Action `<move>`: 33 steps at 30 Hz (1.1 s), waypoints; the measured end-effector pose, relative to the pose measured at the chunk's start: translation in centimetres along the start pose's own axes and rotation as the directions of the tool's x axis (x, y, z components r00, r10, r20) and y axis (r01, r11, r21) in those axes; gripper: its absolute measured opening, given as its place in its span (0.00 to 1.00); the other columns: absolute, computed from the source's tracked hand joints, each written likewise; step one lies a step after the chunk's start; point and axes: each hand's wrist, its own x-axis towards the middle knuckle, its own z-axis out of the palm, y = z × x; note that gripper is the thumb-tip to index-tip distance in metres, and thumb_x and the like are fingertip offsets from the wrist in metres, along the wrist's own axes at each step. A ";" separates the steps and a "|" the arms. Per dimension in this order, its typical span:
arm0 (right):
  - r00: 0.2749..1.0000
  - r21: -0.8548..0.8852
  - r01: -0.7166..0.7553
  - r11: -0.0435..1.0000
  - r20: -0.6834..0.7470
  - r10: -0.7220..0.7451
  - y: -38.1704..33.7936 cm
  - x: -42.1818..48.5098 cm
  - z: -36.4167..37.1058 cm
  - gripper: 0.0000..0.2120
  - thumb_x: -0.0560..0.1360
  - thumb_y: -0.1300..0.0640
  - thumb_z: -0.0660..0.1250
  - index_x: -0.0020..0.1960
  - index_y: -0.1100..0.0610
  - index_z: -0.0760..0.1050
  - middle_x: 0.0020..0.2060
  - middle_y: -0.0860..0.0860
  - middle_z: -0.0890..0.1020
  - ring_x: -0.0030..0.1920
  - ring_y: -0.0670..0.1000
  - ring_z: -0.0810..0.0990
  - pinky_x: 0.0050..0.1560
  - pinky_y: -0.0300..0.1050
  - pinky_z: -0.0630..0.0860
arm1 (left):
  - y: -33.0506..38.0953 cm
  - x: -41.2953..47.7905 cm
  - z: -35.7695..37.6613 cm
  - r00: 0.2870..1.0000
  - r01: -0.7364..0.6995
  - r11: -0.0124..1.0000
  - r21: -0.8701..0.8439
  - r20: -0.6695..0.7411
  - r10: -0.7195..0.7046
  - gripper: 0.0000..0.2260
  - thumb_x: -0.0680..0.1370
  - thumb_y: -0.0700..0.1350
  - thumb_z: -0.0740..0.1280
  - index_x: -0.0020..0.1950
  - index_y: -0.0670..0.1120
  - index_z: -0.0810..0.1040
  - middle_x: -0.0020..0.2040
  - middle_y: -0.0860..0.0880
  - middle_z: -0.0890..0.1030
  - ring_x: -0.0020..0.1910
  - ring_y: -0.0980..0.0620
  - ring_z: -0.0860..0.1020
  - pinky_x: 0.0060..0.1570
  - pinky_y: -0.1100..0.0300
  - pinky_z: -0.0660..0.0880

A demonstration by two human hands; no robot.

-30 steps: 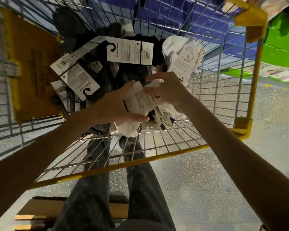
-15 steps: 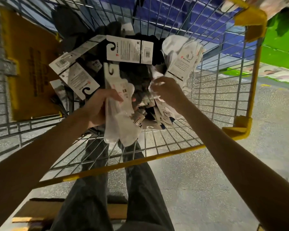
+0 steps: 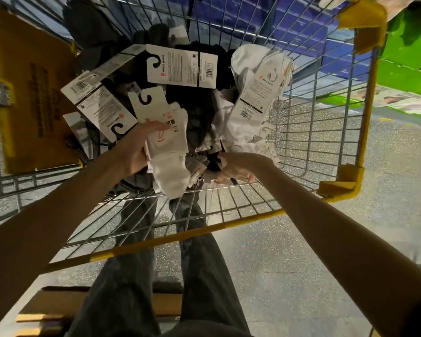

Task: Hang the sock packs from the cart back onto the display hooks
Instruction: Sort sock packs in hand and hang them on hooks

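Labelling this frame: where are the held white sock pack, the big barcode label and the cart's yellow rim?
white sock pack (image 3: 168,152), head view, on the white sock fabric.
barcode label (image 3: 180,66), head view, middle of the card.
cart rim (image 3: 156,242), head view, on the near yellow bar.

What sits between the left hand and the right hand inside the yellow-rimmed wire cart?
In the head view, the white card-headed sock pack gripped by the left hand, then a clutter of small card-tagged packs reaching to the right hand.
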 end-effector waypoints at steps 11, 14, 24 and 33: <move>0.940 0.007 0.091 0.996 -0.332 -0.083 1.8 -0.6 0.5 0.23 0.77 0.54 0.68 0.69 0.59 0.70 0.60 0.59 0.79 0.57 0.59 0.78 0.56 0.51 0.76 | 0.4 -0.1 1.0 0.988 -0.018 0.977 0.211 -0.144 0.049 0.07 0.74 0.40 0.73 0.49 0.50 0.83 0.47 0.53 0.87 0.52 0.51 0.83 0.60 0.49 0.75; 0.910 -0.146 0.069 0.987 -0.396 -0.122 1.4 -1.1 0.3 0.14 0.77 0.59 0.66 0.62 0.61 0.76 0.52 0.58 0.81 0.47 0.55 0.79 0.46 0.45 0.74 | 0.4 -0.5 1.3 0.993 -0.015 0.976 0.215 -0.112 0.040 0.07 0.75 0.40 0.72 0.49 0.51 0.82 0.46 0.54 0.87 0.52 0.52 0.83 0.58 0.50 0.76; 0.801 -0.441 -0.005 0.897 -0.538 -0.260 0.4 -2.4 0.0 0.05 0.76 0.61 0.69 0.52 0.61 0.79 0.42 0.56 0.82 0.43 0.58 0.83 0.38 0.45 0.69 | -1.2 -0.9 1.5 0.993 -0.026 0.975 0.222 -0.106 0.051 0.06 0.75 0.39 0.72 0.48 0.49 0.82 0.42 0.55 0.87 0.48 0.54 0.83 0.46 0.60 0.77; 0.720 -0.520 0.012 0.854 -0.589 -0.368 -0.3 -4.5 -0.1 0.03 0.72 0.65 0.70 0.46 0.61 0.79 0.38 0.55 0.79 0.41 0.58 0.81 0.36 0.44 0.64 | 0.0 -1.8 0.9 0.993 -0.052 0.973 0.226 -0.092 0.075 0.08 0.76 0.38 0.71 0.51 0.50 0.82 0.46 0.54 0.86 0.46 0.58 0.84 0.43 0.63 0.78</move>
